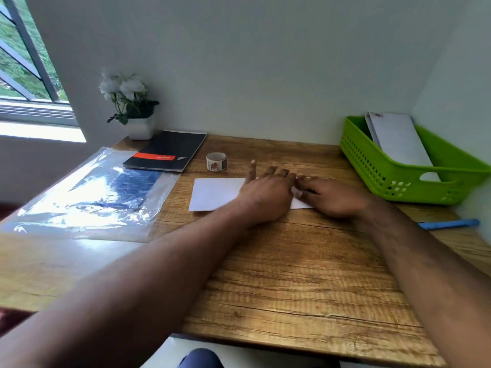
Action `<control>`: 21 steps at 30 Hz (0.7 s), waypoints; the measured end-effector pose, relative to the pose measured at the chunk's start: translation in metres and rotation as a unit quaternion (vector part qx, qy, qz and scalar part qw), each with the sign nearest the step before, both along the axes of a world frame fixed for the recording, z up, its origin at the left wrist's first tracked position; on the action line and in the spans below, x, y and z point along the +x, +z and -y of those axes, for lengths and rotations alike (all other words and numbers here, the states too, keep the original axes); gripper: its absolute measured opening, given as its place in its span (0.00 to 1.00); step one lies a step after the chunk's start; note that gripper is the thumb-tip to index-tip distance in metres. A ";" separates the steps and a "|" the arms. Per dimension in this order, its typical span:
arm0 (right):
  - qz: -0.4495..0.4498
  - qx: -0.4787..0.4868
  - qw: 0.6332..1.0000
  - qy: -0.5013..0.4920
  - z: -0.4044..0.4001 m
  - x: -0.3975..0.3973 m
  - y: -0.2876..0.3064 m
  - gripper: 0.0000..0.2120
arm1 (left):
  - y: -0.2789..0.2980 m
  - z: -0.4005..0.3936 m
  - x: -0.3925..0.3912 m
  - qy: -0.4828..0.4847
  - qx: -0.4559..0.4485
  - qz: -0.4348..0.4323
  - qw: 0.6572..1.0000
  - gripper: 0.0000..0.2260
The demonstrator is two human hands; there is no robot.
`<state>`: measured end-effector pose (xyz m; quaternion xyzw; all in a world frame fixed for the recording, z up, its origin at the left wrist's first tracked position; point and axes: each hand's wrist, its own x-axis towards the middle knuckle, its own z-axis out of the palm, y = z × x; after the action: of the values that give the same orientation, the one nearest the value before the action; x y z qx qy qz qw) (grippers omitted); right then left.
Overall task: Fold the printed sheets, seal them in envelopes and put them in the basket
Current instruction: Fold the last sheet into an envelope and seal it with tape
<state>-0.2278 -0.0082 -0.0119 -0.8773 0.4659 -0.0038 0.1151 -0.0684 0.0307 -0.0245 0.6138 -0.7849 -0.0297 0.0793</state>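
A white folded sheet or envelope [216, 193] lies flat in the middle of the wooden desk. My left hand [265, 193] rests palm down on its middle, fingers spread. My right hand [332, 196] presses on its right end, fingers touching the paper beside my left hand. Neither hand lifts it. A green plastic basket [372, 166] stands at the back right with white envelopes [398, 139] leaning inside. A roll of patterned tape [216, 162] sits just behind the paper.
A black notebook with a red band [166, 151] lies at the back left, beside a white pot of white flowers [132, 107]. A clear plastic sleeve [90, 197] covers the left side. A blue pen [449, 224] lies at the right edge.
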 end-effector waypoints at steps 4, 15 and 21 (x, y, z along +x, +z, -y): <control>0.001 0.023 1.000 0.017 -0.006 0.013 0.000 0.22 | -0.008 0.002 -0.005 0.027 0.046 -0.044 0.998 0.25; -0.066 0.007 0.997 -0.050 0.003 0.010 -0.007 0.24 | -0.006 -0.001 0.011 0.081 0.124 -0.012 0.989 0.31; -0.084 -0.003 0.994 -0.076 -0.002 0.009 0.000 0.22 | 0.001 -0.015 0.059 0.139 0.155 -0.012 0.978 0.34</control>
<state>-0.2188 -0.0065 -0.0116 -0.8366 0.5397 0.0600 0.0724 -0.0095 0.0455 -0.0236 0.7211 -0.6770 -0.1472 -0.0036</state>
